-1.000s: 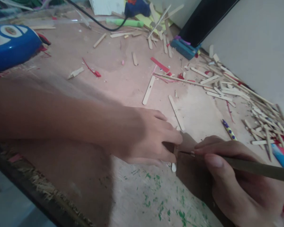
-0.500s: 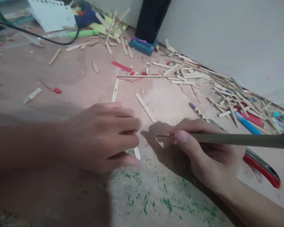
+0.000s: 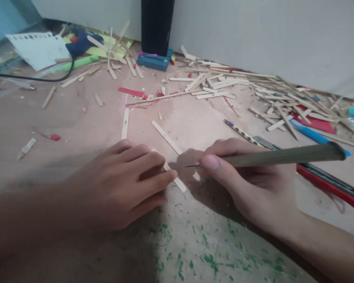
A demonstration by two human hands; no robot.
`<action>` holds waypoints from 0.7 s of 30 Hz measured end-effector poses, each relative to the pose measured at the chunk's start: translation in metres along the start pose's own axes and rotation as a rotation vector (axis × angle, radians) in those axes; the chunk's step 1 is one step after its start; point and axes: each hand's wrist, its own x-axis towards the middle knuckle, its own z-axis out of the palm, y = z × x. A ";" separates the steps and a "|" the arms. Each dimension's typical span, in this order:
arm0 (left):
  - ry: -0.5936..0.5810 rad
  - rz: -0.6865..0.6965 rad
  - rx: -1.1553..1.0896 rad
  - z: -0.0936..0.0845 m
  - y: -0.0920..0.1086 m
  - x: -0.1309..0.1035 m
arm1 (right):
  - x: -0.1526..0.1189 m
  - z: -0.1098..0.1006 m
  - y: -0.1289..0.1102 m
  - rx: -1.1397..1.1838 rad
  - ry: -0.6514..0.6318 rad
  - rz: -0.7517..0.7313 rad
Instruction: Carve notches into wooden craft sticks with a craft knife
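work judged unfinished: dark spot (image 3: 125, 122) was seen on far stick (image 3: 124, 131); middle of near stick (image 3: 181, 184) was hidden. near stick was touched on tabletop (image 3: 212, 239) by fingers of left hand (image 3: 129, 177); pinch or press could not be told. pointed tool (image 3: 283, 157) was clasped by fingers of right hand (image 3: 250, 181). tabletop was open in front, crowded rightward by cutter (image 3: 330, 188), rearward by stick heap (image 3: 283, 104).

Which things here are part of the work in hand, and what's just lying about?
In hand:
- wooden stick under the left hand's fingers
- pointed tool gripped by the right hand

Apparently lying about:
- spotted pencil
- red-and-black tool
- stick pile
- notebook paper
- red strip
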 end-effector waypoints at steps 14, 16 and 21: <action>0.098 -0.067 0.005 0.009 -0.017 -0.001 | 0.003 -0.004 0.001 -0.033 0.045 0.016; 0.110 -0.070 -0.001 0.007 -0.017 0.001 | 0.003 -0.004 0.002 -0.045 0.057 0.034; 0.113 -0.049 -0.065 0.004 -0.018 0.002 | 0.001 -0.005 0.004 -0.097 0.087 0.031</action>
